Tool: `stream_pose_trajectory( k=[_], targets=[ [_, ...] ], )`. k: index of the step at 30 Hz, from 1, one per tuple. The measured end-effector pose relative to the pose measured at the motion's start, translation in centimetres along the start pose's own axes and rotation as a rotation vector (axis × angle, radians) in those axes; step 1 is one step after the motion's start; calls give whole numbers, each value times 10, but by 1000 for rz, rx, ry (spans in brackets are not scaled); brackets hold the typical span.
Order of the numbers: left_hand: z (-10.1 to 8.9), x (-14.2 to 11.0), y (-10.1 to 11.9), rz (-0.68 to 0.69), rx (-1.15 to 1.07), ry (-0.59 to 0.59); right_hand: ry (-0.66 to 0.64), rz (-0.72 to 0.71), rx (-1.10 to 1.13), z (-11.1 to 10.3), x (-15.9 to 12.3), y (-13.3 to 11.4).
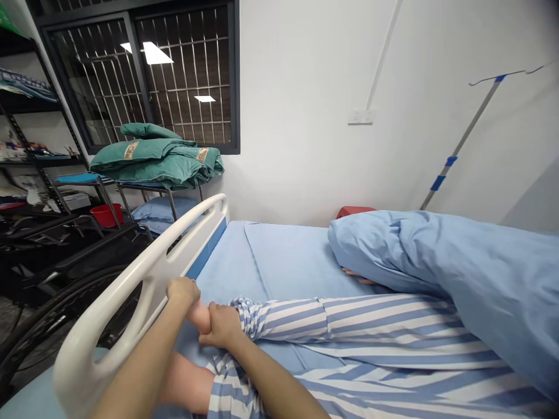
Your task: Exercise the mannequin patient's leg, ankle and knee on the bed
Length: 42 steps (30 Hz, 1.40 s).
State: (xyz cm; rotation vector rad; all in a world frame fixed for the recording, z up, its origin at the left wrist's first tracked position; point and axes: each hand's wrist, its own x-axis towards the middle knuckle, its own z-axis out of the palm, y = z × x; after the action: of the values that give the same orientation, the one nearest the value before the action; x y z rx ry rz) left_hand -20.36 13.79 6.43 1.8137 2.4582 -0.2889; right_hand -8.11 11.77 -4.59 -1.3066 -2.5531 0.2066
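Observation:
A figure in blue-and-white striped trousers (362, 320) lies on the bed, the legs pointing left toward the bed's end board. My left hand (181, 291) is closed around the foot of the far leg, close to the board; most of that foot is hidden under the fingers. Just right of it, my right hand (222, 326) wraps round the ankle (200, 317), next to the bunched trouser cuff. The near leg (187, 384) rests on the sheet below my forearms, bare under its cuff, its foot hidden by my left arm.
The white end board (131, 291) rises at the left, with a wheelchair (56, 279) beyond it. A blue quilt (441, 256) covers the figure's upper part, and some fingers show beneath it. An IV pole (463, 139) leans at the right. Folded green bedding (161, 157) lies under the window.

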Motion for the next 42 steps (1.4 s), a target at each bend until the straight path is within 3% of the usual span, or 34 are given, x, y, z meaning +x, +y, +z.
stream_pose_trajectory(
  k=[7, 14, 21, 37, 40, 42],
  targets=[
    [19, 5, 28, 41, 213, 21, -35, -37, 21, 5, 5, 4],
    [28, 6, 24, 102, 175, 134, -23, -44, 4, 9, 6, 6],
    [32, -23, 21, 132, 118, 301, 4, -57, -23, 8, 2, 4],
    [39, -104, -40, 226, 82, 453, -23, -3, -24, -11, -9, -9],
    [51, -122, -53, 115, -17, 490, 12, 63, -17, -18, -21, -18],
    [60, -133, -59, 4, -88, 487, 118, 73, 9, -25, -33, -29]
  ],
)
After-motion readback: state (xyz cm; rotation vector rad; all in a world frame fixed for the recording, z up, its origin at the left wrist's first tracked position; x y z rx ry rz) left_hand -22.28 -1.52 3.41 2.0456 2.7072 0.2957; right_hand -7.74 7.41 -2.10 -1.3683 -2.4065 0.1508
